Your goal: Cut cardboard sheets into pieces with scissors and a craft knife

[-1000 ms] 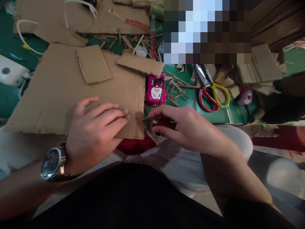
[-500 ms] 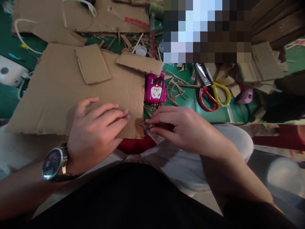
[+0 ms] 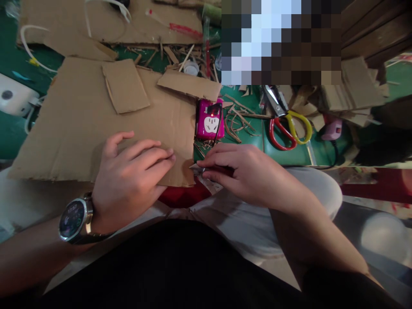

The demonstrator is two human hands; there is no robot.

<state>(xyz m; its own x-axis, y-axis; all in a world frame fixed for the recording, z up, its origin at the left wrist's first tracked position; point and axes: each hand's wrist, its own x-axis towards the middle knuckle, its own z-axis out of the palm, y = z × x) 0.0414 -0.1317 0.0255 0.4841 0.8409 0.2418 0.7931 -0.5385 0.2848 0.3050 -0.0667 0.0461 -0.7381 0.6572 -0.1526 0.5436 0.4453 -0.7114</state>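
Note:
A large brown cardboard sheet lies along the near edge of the table and reaches over my lap. My left hand rests on it with the fingers spread, near its right part. At the sheet's right edge, my right hand is closed round a knife with a dark red handle. The knife's thin pointed blade meets the sheet by its lower right corner; I cannot tell how deep it goes. On the sheet lie a smaller cardboard piece and, at the upper right edge, a cardboard strip.
A pink power socket with a lit red light sits just beyond the knife. Scissors with red and yellow handles lie farther right. Cardboard scraps litter the green tabletop. At left stands a white device with a cable.

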